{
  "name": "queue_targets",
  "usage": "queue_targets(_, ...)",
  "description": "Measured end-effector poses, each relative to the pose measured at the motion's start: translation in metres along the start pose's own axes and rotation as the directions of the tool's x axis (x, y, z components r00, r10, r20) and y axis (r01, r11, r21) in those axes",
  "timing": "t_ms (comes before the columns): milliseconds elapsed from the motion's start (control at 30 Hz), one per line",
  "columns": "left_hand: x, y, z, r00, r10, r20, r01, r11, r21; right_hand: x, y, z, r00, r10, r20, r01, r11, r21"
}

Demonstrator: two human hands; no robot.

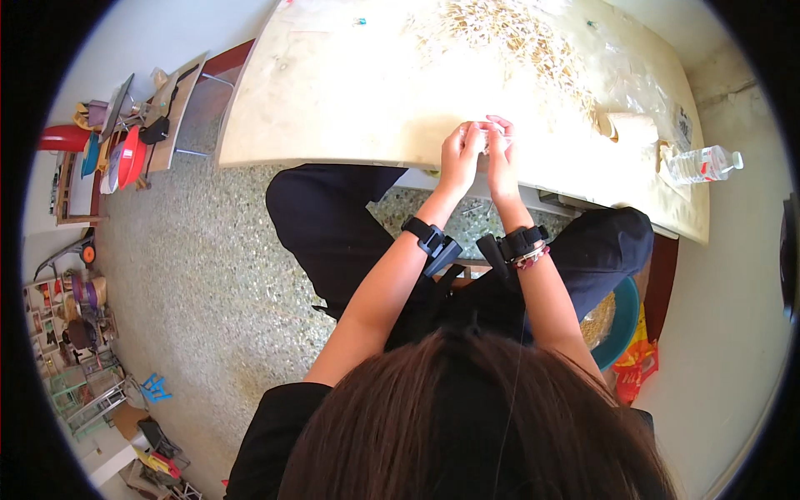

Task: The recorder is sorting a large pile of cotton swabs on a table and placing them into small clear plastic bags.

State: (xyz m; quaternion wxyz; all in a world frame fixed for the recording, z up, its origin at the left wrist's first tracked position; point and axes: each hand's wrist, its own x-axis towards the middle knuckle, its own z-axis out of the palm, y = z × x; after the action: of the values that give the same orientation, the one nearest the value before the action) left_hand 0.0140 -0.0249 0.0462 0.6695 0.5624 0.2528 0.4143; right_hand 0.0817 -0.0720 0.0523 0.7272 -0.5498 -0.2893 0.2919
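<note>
My left hand [457, 160] and my right hand [502, 158] meet over the near edge of the pale table [333, 100]. Their fingers are closed and pressed together around something small and whitish. Too little of it shows between the fingertips to tell what it is. Beyond my hands, a loose heap of small tan, stick-like pieces [521, 37] spreads over the far part of the table. Both my wrists carry black strapped-on devices.
Clear plastic bags [637, 87] and a clear bottle [700, 165] lie at the table's right, near a cream-coloured object [631, 127]. A teal basin [621, 325] holding tan pieces stands beside my right leg. A small blue stool [155, 387] is far left on the speckled floor.
</note>
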Motion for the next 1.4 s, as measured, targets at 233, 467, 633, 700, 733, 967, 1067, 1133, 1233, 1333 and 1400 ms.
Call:
queue_targets(233,-0.009,-0.001,0.000,1.000,-0.014,-0.008,0.014,1.000,0.004,-0.008,-0.005,0.001,0.999,0.018,-0.027,-0.020,0.998,-0.066)
queue_targets(467,-0.012,0.001,-0.002,0.995,0.044,0.093,-0.045,0.999,0.018,-0.006,-0.002,-0.001,0.999,-0.028,-0.015,0.026,0.989,-0.143)
queue_targets(633,-0.011,0.005,0.001,0.996,0.014,0.092,-0.012,1.000,-0.022,-0.008,-0.005,-0.001,0.999,0.045,0.023,-0.043,0.997,-0.066)
queue_targets(700,-0.008,0.006,0.001,0.995,0.050,0.088,-0.045,0.997,-0.060,-0.006,-0.002,-0.001,1.000,0.001,-0.008,-0.002,0.994,-0.110)
queue_targets(733,-0.007,0.006,0.000,0.993,0.086,0.084,-0.078,0.992,-0.097,-0.007,-0.001,-0.001,1.000,0.001,-0.003,-0.001,0.994,-0.108)
queue_targets(967,-0.012,0.016,-0.020,0.954,0.300,-0.014,-0.281,0.908,0.312,-0.010,-0.008,-0.034,0.984,-0.143,0.110,0.154,0.983,-0.096)
queue_targets(1067,-0.016,0.029,-0.029,0.934,0.358,0.016,-0.322,0.821,0.471,-0.009,-0.025,-0.044,0.963,-0.213,0.166,0.257,0.908,-0.329)
queue_targets(1133,-0.017,0.037,-0.032,0.933,0.360,0.000,-0.315,0.816,0.485,-0.010,-0.042,-0.043,0.928,-0.264,0.263,0.367,0.767,-0.527)
queue_targets(1233,-0.018,0.049,-0.036,0.933,0.355,0.059,-0.332,0.785,0.522,-0.010,-0.055,-0.046,0.926,-0.257,0.275,0.372,0.742,-0.558)
queue_targets(1333,-0.018,0.059,-0.038,0.930,0.357,0.086,-0.344,0.762,0.549,-0.013,-0.066,-0.046,0.915,-0.293,0.279,0.404,0.694,-0.596)
queue_targets(1400,-0.018,0.063,-0.038,0.926,0.357,0.121,-0.359,0.737,0.572,-0.014,-0.068,-0.046,0.918,-0.289,0.270,0.396,0.689,-0.608)
